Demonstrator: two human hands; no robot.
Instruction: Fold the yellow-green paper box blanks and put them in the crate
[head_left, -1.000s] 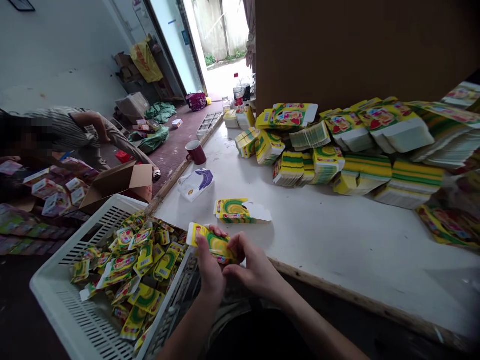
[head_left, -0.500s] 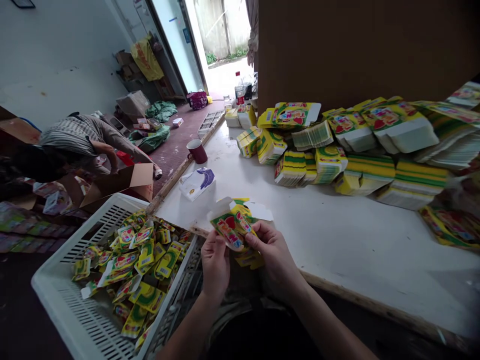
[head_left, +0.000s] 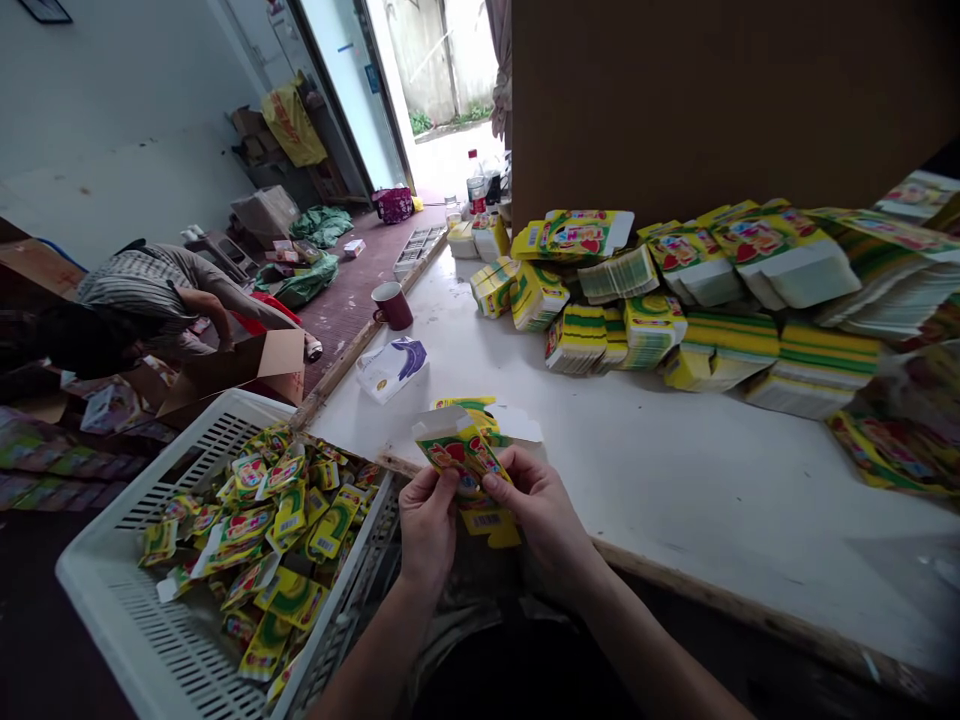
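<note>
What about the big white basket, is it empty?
Not empty: many yellow and green cartons lie jumbled inside the basket.

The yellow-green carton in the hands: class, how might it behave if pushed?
The carton likely feels light: left hand and right hand merely pinch it. Its thin-looking card may bend. The pale end flap juts out, so might fold easily.

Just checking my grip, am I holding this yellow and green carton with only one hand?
No, the left hand and the right hand both grip the carton, one at each side.
</note>
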